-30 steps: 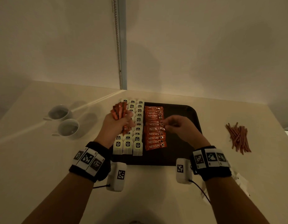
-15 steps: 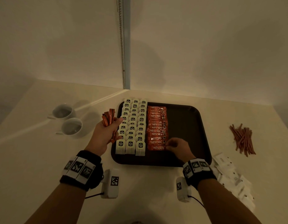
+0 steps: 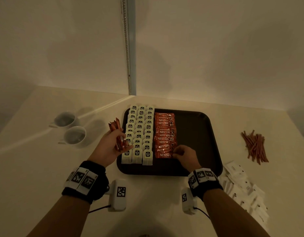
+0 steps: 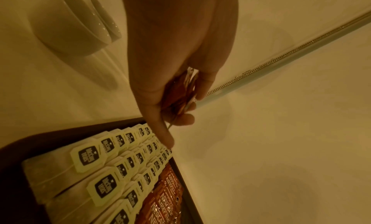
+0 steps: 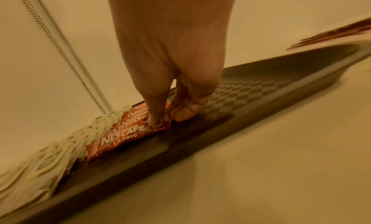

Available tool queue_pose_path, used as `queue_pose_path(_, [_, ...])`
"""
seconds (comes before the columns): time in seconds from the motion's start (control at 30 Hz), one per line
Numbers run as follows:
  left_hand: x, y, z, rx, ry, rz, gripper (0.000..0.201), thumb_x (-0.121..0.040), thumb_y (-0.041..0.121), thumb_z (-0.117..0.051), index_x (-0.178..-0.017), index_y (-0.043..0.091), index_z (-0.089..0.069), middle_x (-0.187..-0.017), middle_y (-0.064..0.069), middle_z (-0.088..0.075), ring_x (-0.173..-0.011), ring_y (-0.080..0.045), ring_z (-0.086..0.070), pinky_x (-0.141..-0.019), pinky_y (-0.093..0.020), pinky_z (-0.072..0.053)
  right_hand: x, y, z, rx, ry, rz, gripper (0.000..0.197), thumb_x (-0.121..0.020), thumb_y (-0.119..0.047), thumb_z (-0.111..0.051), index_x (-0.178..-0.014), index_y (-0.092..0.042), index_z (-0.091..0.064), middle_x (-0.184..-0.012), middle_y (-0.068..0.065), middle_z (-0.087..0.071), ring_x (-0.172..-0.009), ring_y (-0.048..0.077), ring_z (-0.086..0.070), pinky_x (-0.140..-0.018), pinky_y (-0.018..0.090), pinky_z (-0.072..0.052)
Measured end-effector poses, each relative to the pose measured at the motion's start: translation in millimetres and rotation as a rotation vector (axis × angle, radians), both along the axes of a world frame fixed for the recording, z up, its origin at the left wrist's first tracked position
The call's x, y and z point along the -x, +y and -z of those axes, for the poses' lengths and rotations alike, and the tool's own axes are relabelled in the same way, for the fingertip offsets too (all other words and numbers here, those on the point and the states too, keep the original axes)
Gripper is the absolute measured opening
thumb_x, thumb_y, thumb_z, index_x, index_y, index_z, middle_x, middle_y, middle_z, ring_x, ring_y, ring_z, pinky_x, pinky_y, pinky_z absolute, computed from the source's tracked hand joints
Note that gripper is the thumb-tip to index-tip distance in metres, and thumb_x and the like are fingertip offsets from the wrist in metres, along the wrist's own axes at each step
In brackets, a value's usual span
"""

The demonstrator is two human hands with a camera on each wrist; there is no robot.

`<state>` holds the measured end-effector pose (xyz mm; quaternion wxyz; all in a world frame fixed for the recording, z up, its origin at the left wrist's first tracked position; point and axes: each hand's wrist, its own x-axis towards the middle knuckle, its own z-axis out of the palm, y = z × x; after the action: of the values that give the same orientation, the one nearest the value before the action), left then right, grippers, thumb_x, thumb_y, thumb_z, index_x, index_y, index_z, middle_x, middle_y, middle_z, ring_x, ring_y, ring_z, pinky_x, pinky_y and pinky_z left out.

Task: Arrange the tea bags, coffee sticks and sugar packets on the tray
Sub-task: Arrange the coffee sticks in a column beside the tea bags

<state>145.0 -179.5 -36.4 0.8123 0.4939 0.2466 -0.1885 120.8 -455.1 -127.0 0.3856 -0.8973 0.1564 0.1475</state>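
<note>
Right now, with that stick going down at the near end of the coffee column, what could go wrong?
1. The right hand pinches the front stick by one end; letting go crooked may skew the column.
2. The left hand holds a loose bundle over the tea bags; a dropped stick could disturb them.

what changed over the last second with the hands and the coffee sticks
The right hand came down from above the coffee row to the tray's near end and now pinches the nearest coffee stick lying there. The left hand drew back left, off the tea bags, keeping its grip on its bundle of sticks.
</note>
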Motion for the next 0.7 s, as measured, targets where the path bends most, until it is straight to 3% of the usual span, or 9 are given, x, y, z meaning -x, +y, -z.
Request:
queue_pose_path(0.13, [3.2, -4.6, -1.0, -0.007, -0.015, 0.037, 0.014, -0.095, 0.011, -0.049, -0.108, 0.015, -0.054, -0.086, -0.007, -0.059, -0.074, -0.024, -0.062, -0.078, -0.053, -0.055, 2.3, 0.1, -1.0, 0.004, 0.008, -0.028, 0.015, -0.085, -0.012, -0.065, -0.100, -0.014, -0.062, -0.110, -0.001, -0.059, -0.098, 0.007, -0.050, -0.091, 0.025, -0.041])
queue_pose_path(0.37, [6.1, -7.7, -4.6, -0.032, -0.041, 0.064, 0.019, -0.097, 0.014, -0.047, -0.115, 0.015, -0.054, -0.085, -0.006, -0.060, -0.069, -0.022, -0.061, -0.069, -0.047, -0.058, 1.5, 3.3, -1.0, -0.016, -0.024, -0.034, 0.012, -0.086, -0.011, -0.063, -0.097, -0.016, -0.062, -0.112, -0.001, -0.059, -0.103, 0.008, -0.051, -0.097, 0.031, -0.043])
queue_pose_path(0.7, [7.2, -7.6, -3.3, -0.053, -0.041, 0.060, 0.019, -0.096, 0.014, -0.049, -0.114, 0.016, -0.055, -0.086, -0.006, -0.061, -0.068, -0.021, -0.061, -0.071, -0.045, -0.058, 3.2, 2.2, -1.0, -0.030, -0.036, -0.018, 0.011, -0.085, -0.011, -0.065, -0.094, -0.015, -0.061, -0.112, 0.002, -0.060, -0.103, 0.012, -0.053, -0.095, 0.031, -0.044])
